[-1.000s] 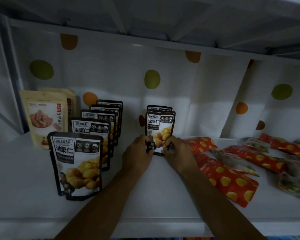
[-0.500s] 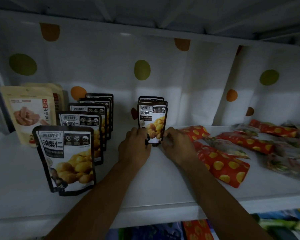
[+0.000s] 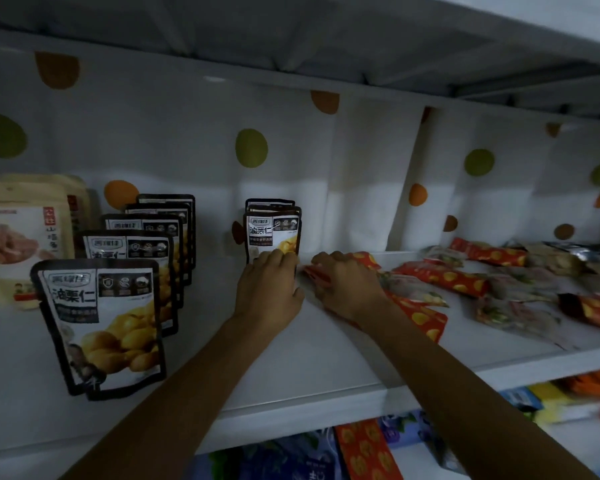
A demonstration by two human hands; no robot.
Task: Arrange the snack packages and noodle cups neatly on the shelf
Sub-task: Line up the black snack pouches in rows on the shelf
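**Two hands at the middle of the snack shelf**

Both hands are near the centre of the frame on the white shelf [image 3: 291, 368], close beside each other but apart. The left hand [image 3: 269, 289] has its fingers curled against the foot of the front chestnut pouch [image 3: 272, 233]. That pouch stands upright with another tight behind it, near the dotted cloth [image 3: 361, 161] at the back. Just to the right, the right hand [image 3: 349, 289] lies with bent knuckles over the end of a red packet [image 3: 423, 322] that is flat on the shelf. I cannot tell whether it actually grips the packet.

More red packets [image 3: 444, 278] and some clear-wrapped ones lie flat and scattered across the right of the frame, blurred. In the left half, a row of chestnut pouches [image 3: 101, 327] stands upright, one behind another, running from lower left toward the back. Beige pouches [image 3: 21, 237] stand at the far left edge. Under the shelf's front edge, coloured packs [image 3: 361, 452] show on a lower level.
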